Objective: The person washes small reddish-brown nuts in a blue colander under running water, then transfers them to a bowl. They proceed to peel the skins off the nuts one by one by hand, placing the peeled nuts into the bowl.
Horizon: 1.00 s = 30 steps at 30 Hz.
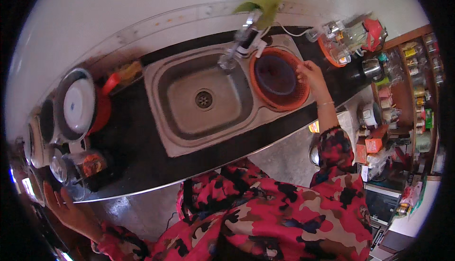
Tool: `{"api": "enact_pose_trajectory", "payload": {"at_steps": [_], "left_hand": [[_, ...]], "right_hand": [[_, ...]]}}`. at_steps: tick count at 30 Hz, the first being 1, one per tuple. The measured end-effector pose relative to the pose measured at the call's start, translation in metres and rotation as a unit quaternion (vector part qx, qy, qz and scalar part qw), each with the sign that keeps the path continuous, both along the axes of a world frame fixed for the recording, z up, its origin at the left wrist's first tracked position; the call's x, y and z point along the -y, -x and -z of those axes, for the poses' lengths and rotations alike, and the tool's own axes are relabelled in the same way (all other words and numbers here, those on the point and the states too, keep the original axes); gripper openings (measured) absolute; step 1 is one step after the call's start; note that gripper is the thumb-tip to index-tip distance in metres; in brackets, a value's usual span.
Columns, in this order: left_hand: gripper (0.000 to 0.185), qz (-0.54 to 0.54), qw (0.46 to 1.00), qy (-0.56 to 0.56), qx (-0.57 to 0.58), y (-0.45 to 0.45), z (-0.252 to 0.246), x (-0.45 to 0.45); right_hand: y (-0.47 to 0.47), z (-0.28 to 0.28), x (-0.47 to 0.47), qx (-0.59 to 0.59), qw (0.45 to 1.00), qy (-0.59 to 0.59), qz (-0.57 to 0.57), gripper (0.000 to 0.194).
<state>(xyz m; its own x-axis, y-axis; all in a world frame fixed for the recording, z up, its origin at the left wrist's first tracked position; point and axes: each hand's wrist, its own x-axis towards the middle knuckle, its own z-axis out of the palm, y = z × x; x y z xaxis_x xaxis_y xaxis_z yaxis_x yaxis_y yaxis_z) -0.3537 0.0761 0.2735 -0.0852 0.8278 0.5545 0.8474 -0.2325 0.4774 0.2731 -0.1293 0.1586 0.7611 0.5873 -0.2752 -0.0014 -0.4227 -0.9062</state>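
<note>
My right hand (pixel 312 76) has its fingers curled at the right rim of an orange plastic basket (pixel 302 101). A dark, round, bowl-like item (pixel 275 74) with a bluish rim sits inside the basket, its contents too dim to make out. The basket stands on the right side of a stainless steel sink (pixel 185 119), whose bowl shows a bare bottom around the drain (pixel 204 99). Far to the left, my left hand (pixel 69 209) is held out by the front edge of the counter, fingers apart and holding nothing. A glass jar (pixel 76 186) is nearest to it.
Behind the sink rises a faucet (pixel 245 35) with a green cloth (pixel 266 5) above. On the left are a pot with a white bowl (pixel 76 104) and a red container (pixel 103 108). An orange tray (pixel 328 53) with glassware and a metal kettle (pixel 372 69) stand right, before crowded shelves (pixel 408 83).
</note>
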Motion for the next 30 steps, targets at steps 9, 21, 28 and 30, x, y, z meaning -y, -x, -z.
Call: {"api": "enact_pose_trajectory", "payload": {"at_steps": [9,21,28,30], "left_hand": [[0.017,0.231,0.917,0.238,0.221,-0.258,0.044,0.092],[0.019,0.276,0.868,0.371,0.182,-0.331,0.075,0.121],[0.017,0.283,0.819,0.426,0.261,-0.354,0.091,0.127],[0.024,0.265,0.739,0.509,0.353,-0.373,0.098,0.132]], "right_hand": [[-0.102,0.205,-0.006,0.249,0.937,0.191,-0.153,0.049],[-0.07,0.268,-0.061,0.276,0.895,0.32,-0.145,0.05],[-0.086,0.261,-0.036,0.122,0.974,0.163,-0.101,0.029],[-0.092,0.216,-0.033,-0.289,0.954,0.063,0.056,0.023]]}}
